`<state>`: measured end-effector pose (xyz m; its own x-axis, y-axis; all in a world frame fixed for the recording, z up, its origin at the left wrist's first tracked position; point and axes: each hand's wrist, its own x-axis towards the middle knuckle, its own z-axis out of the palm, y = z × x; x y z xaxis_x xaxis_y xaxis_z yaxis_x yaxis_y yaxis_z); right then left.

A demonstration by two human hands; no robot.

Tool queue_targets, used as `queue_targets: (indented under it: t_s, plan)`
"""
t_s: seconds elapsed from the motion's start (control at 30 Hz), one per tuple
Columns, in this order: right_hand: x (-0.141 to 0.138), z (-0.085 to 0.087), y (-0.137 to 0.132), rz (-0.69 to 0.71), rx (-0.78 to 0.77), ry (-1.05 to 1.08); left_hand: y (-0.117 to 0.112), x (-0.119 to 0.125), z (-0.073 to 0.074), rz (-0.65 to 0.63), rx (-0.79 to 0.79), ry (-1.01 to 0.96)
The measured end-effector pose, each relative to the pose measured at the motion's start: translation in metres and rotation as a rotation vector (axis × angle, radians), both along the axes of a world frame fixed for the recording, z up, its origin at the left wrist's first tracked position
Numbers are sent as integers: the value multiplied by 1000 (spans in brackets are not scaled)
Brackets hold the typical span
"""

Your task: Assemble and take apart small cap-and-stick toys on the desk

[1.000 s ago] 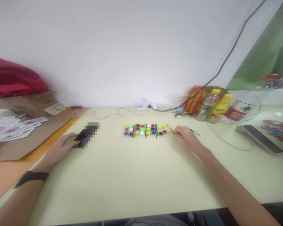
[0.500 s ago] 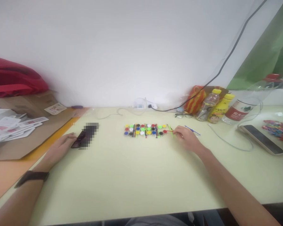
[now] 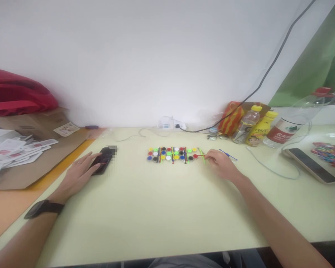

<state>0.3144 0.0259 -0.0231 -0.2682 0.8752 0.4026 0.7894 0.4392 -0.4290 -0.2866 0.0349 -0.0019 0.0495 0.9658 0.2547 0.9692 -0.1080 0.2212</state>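
Note:
My left hand (image 3: 78, 175) lies flat on the pale table (image 3: 156, 208), fingers spread, its fingertips touching a dark phone (image 3: 102, 165). A dark watch is on that wrist. My right hand (image 3: 222, 165) is curled at the right end of a small grid of coloured caps (image 3: 171, 154), its fingers pinched on a thin red stick (image 3: 200, 155) that points toward the caps. Thin coloured sticks lie between the cap columns, and a green stick (image 3: 202, 154) lies by my fingertips. A blue stick (image 3: 227, 154) rests just behind my right hand.
Bottles (image 3: 257, 128), glasses (image 3: 217, 136) and a striped bag (image 3: 231, 118) stand at the back right. A second phone (image 3: 309, 164) with a white cable and a heap of coloured bands (image 3: 329, 152) lie far right. Cardboard (image 3: 30, 163), white packets and a red bag (image 3: 16, 93) are on the left.
My left hand has shifted forward and spread its fingers over the dark phone, which sits a little more to the right. My right hand has stayed still.

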Motion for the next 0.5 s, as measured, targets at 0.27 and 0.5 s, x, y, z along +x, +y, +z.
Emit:
queue_targets:
  t_s: [0.27,0.5]
  plan:
    - [0,-1,0,-8,2,-1,1,5,0,-45,211,109]
    - [-1,1,-1,-2,6,-13,-14,76,15,-151,376,71]
